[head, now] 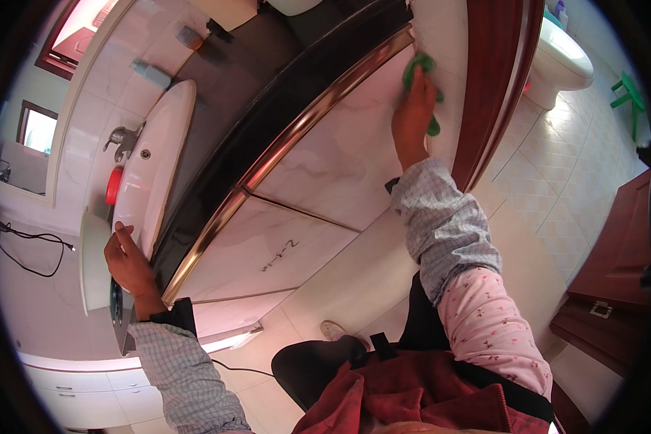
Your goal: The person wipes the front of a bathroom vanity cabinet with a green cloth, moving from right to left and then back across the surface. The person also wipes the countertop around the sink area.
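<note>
In my right hand (414, 114) is a crumpled green cloth (422, 64). I hold it against the edge where the marble-patterned cabinet front (336, 146) meets the pale wall beside the wooden door frame (493, 81). Part of the cloth hangs below my fingers. My left hand (130, 266) is at the near end of the white sink basin (160, 157), its fingers over the rim and apart, with nothing visible in them. The black countertop (255, 108) with its shiny metallic trim (304, 122) runs between my two hands.
A faucet (123, 142), a red round container (114, 185) and a bottle (152, 74) stand behind the basin. A pale container (93, 263) is beside my left hand. A mirror (24, 146) hangs on the wall. Through the doorway are a toilet (561, 59) and a green stool (628, 97).
</note>
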The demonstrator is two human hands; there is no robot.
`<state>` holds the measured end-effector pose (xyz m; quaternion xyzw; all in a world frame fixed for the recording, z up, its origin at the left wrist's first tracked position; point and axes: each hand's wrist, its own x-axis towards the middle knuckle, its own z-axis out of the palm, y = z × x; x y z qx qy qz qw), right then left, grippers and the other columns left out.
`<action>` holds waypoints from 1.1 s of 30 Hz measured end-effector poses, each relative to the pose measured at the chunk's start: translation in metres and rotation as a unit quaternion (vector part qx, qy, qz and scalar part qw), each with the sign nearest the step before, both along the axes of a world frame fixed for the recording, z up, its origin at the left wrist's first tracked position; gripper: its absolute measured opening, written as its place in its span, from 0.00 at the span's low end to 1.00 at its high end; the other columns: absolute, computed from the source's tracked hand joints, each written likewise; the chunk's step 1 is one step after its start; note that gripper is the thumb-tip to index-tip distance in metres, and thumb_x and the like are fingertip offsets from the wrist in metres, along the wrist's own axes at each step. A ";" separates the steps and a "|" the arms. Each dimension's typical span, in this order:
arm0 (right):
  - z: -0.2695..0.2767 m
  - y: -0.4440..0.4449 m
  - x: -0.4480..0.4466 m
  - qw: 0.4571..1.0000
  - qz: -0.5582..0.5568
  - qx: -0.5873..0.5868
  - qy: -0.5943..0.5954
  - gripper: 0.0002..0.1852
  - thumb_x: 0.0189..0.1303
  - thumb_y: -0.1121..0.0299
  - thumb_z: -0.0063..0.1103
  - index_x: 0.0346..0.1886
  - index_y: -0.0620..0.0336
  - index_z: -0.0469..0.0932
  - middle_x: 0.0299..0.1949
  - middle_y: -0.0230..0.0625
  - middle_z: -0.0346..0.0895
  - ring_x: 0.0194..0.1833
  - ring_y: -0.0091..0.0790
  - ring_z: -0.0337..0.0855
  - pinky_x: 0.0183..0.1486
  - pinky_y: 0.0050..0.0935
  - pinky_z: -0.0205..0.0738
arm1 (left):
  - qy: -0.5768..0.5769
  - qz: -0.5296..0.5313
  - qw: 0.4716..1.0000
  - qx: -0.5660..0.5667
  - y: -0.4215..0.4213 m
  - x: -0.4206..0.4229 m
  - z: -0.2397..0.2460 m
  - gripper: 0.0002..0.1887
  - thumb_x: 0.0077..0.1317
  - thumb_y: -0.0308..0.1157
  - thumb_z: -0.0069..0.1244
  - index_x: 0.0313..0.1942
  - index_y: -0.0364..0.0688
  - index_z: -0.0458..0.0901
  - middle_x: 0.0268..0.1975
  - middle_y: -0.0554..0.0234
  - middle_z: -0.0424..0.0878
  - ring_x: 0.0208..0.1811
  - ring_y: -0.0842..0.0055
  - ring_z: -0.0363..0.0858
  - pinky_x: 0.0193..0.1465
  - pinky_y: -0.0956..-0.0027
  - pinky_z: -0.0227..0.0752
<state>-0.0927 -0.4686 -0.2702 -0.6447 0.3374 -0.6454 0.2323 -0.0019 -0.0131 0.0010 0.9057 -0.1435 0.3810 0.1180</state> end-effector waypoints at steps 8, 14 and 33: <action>-0.098 0.014 0.005 0.928 0.124 0.348 -0.041 0.33 0.60 0.86 0.44 0.71 0.66 0.58 0.67 0.55 0.63 0.68 0.53 0.64 0.70 0.39 0.57 | 0.008 -0.004 1.000 -0.030 0.001 0.002 0.000 0.31 0.75 0.55 0.36 0.39 0.35 0.87 0.44 0.51 0.86 0.49 0.57 0.80 0.54 0.58 0.70; -0.004 0.022 0.004 0.997 0.067 -0.028 -0.039 0.32 0.61 0.84 0.51 0.71 0.58 0.62 0.67 0.52 0.65 0.67 0.52 0.67 0.67 0.38 0.63 | -0.015 -0.015 1.000 -0.010 0.005 0.003 -0.002 0.30 0.74 0.54 0.37 0.37 0.37 0.88 0.43 0.50 0.86 0.48 0.55 0.81 0.53 0.57 0.71; 0.031 0.224 -0.002 0.917 0.386 -0.098 0.004 0.16 0.57 0.80 0.55 0.50 0.56 0.78 0.49 0.44 0.74 0.52 0.51 0.72 0.56 0.47 0.66 | -0.011 0.015 1.000 -0.023 0.000 0.002 -0.001 0.32 0.73 0.56 0.35 0.36 0.37 0.88 0.38 0.50 0.88 0.42 0.55 0.84 0.47 0.57 0.74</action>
